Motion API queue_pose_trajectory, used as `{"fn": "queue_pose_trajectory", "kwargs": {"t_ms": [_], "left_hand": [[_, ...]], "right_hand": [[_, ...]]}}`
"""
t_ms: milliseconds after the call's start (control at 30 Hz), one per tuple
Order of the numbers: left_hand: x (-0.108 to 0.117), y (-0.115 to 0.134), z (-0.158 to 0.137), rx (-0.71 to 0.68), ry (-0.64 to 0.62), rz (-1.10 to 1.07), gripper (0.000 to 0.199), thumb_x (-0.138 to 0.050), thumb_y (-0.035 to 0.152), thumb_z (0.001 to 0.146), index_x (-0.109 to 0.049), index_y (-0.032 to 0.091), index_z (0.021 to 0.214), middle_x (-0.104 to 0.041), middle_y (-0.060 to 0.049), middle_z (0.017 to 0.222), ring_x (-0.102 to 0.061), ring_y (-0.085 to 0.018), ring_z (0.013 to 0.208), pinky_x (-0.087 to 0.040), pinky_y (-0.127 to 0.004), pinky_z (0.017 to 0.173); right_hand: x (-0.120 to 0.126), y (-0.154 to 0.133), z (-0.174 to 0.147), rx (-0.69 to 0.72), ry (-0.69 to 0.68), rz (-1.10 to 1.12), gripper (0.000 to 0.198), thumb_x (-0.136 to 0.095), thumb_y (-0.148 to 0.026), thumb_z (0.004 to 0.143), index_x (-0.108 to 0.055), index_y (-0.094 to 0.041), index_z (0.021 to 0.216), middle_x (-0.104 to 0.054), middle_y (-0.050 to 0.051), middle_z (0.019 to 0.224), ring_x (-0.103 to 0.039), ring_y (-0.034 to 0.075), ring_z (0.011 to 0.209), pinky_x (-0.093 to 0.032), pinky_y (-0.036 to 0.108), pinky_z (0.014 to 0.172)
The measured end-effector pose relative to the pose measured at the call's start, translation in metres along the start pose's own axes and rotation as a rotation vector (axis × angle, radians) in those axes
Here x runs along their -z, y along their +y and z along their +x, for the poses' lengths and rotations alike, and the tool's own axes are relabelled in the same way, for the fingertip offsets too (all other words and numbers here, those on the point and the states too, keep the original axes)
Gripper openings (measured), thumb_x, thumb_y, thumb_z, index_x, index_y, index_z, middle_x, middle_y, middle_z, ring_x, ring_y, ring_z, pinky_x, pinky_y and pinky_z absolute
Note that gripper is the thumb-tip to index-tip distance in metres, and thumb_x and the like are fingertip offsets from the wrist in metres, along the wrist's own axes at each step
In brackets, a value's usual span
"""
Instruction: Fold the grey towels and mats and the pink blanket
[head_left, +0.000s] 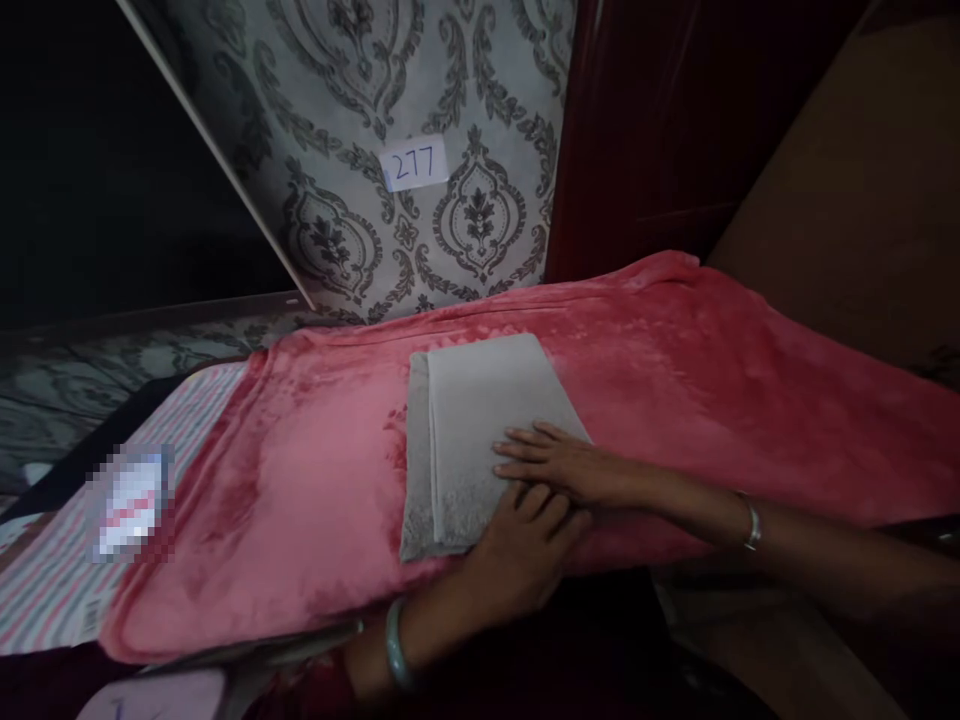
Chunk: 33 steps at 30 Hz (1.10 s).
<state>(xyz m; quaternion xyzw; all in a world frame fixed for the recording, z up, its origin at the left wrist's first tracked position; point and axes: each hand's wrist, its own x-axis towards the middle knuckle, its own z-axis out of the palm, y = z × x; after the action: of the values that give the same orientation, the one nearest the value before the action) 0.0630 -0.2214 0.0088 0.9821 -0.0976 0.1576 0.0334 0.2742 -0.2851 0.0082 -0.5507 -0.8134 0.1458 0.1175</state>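
A folded grey cloth (487,400) with a soft, plush-looking surface lies on a pink blanket (300,480). Its left side shows a lower layer reaching past the upper one. My right hand (555,465) rests flat on the cloth near its right side, fingers stretched out to the left. Just in front of it, my left hand (529,545) has its fingers curled at the cloth's near right corner. That corner is hidden under my hands, and the left fingertips are partly out of sight. The two hands touch or nearly touch.
A dark screen (135,180) stands at the back left. A striped cloth (202,400) with a blurred white item (135,505) on it lies at the left. Behind are a patterned wall (480,220) bearing a paper marked 277 (415,163) and a dark red panel (645,130).
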Motion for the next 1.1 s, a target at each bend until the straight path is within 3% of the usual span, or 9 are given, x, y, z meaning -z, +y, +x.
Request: {"fn": "queue_pose_trajectory", "kwargs": {"t_ms": [200,467,567,667,833,900,967,1033,1100], "left_hand": [[-0.006,0.000,0.000,0.031,-0.080,-0.051,0.051,-0.058,0.032,0.092,-0.052,0.021,0.142,-0.063,-0.009,0.127,-0.052,-0.026,0.111,-0.038,-0.044,0.100],[-0.009,-0.002,-0.002,0.054,-0.024,-0.053,0.056,-0.065,0.037,0.088,-0.054,0.022,0.140,-0.065,-0.007,0.126,-0.053,-0.027,0.109,-0.040,-0.045,0.098],[-0.017,-0.006,-0.004,0.033,-0.023,-0.051,0.061,-0.068,0.040,0.084,-0.052,0.022,0.141,-0.066,-0.008,0.125,-0.053,-0.027,0.108,-0.042,-0.045,0.094],[-0.019,-0.006,-0.004,0.043,-0.031,-0.083,0.062,-0.069,0.039,0.084,-0.052,0.022,0.141,-0.065,-0.009,0.126,-0.054,-0.028,0.108,-0.043,-0.045,0.093],[0.003,-0.004,-0.005,0.083,-0.042,-0.261,0.060,-0.067,0.036,0.086,-0.049,0.026,0.143,-0.062,-0.008,0.133,-0.054,-0.027,0.115,-0.045,-0.044,0.099],[0.014,-0.017,-0.010,0.097,0.020,-0.357,0.054,-0.064,0.031,0.089,-0.051,0.026,0.141,-0.060,-0.008,0.135,-0.054,-0.023,0.119,-0.046,-0.040,0.101],[0.022,-0.045,-0.017,0.203,0.171,-0.399,0.047,-0.061,0.026,0.090,-0.055,0.024,0.137,-0.058,-0.009,0.137,-0.052,-0.023,0.125,-0.045,-0.042,0.105],[0.027,-0.086,-0.024,0.445,0.385,-0.434,0.044,-0.064,0.027,0.087,-0.059,0.023,0.131,-0.056,-0.012,0.138,-0.050,-0.028,0.129,-0.042,-0.049,0.108],[0.032,-0.132,-0.030,0.785,0.616,-0.576,0.048,-0.075,0.029,0.077,-0.063,0.020,0.122,-0.058,-0.013,0.131,-0.051,-0.031,0.128,-0.042,-0.048,0.107]], "right_hand": [[0.015,0.055,0.027,-0.036,0.067,-0.048,0.058,-0.041,-0.055,0.103,-0.035,-0.035,0.157,-0.023,0.002,0.167,-0.007,0.026,0.155,-0.003,0.054,0.123],[0.046,0.134,0.098,-0.290,0.162,-0.077,0.059,-0.035,-0.055,0.103,-0.038,-0.032,0.156,-0.024,0.005,0.166,-0.016,0.031,0.154,-0.011,0.058,0.121],[0.050,0.149,0.114,-0.407,0.206,-0.049,0.058,-0.037,-0.053,0.101,-0.042,-0.030,0.155,-0.030,0.007,0.164,-0.021,0.031,0.152,-0.009,0.059,0.122],[0.048,0.157,0.122,-0.510,0.336,0.071,0.057,-0.048,-0.050,0.097,-0.051,-0.026,0.149,-0.040,0.009,0.159,-0.025,0.030,0.151,-0.008,0.056,0.123],[0.043,0.161,0.115,-0.616,0.563,0.222,0.065,-0.053,-0.042,0.091,-0.046,-0.018,0.151,-0.035,0.012,0.161,-0.021,0.030,0.153,-0.015,0.054,0.124],[0.040,0.161,0.102,-0.669,0.674,0.310,0.069,-0.052,-0.037,0.088,-0.041,-0.015,0.153,-0.035,0.013,0.161,-0.021,0.029,0.153,-0.020,0.052,0.123],[0.035,0.159,0.085,-0.725,0.778,0.420,0.073,-0.053,-0.035,0.086,-0.037,-0.014,0.154,-0.040,0.015,0.158,-0.029,0.030,0.150,-0.028,0.052,0.121],[0.028,0.155,0.068,-0.763,0.853,0.553,0.074,-0.054,-0.035,0.084,-0.037,-0.017,0.154,-0.050,0.015,0.150,-0.043,0.030,0.141,-0.040,0.050,0.114],[0.021,0.150,0.054,-0.772,0.890,0.698,0.072,-0.057,-0.036,0.082,-0.041,-0.020,0.150,-0.062,0.013,0.136,-0.058,0.027,0.127,-0.051,0.044,0.104]]}}
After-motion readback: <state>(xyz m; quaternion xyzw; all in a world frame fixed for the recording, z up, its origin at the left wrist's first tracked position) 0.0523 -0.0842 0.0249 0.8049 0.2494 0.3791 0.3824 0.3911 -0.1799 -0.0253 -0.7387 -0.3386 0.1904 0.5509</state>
